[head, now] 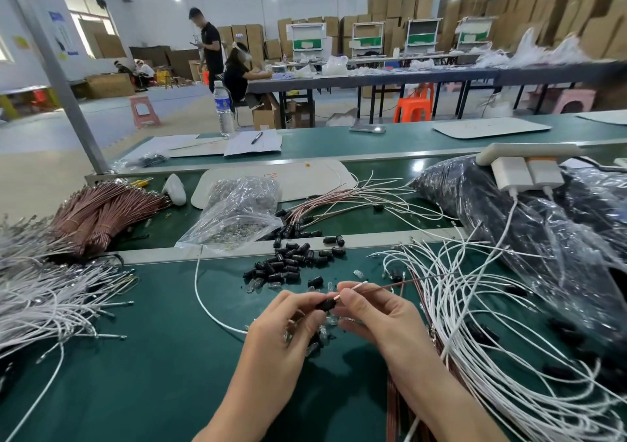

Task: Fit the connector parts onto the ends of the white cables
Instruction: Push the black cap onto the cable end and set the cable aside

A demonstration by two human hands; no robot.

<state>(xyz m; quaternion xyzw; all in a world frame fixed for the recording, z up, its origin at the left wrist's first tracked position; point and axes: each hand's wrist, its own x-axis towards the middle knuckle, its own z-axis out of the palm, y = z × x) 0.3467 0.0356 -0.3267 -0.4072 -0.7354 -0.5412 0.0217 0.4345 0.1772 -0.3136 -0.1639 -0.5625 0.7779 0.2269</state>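
Both hands were in close over the green bench (152, 357), dead centre. My left hand (288, 319) had its fingers curled, thumb and forefinger pinching one black connector part (326, 304) right at the tips. My right hand (376, 312) came in from three o'clock, thumb and forefinger nipped tight on a thin cable (353, 288) just beside that part. It was pale at the tip, and a brownish length ran off toward two o'clock. Whether the end was seated in the part I could not tell; my fingers hid the joint.

A loose white cable (200, 292) came out from behind my left hand at nine o'clock and curved up toward eleven. I could not tell if that hand had hold of it.

At twelve o'clock from my hands lay the heap of black connector parts (288, 262), with small clear parts (258, 284) just below it. From three to five o'clock sprawled the tangle of white cables (475, 323), some already carrying black parts. Over at nine o'clock sat a thick sheaf of white cables (51, 299), with the bundled brown cables (98, 214) at ten.

A clear bag (237, 211) sat at eleven, and a big black bag (526, 221) wrapped in clear film at two. A water bottle (224, 109) stood far off at twelve.
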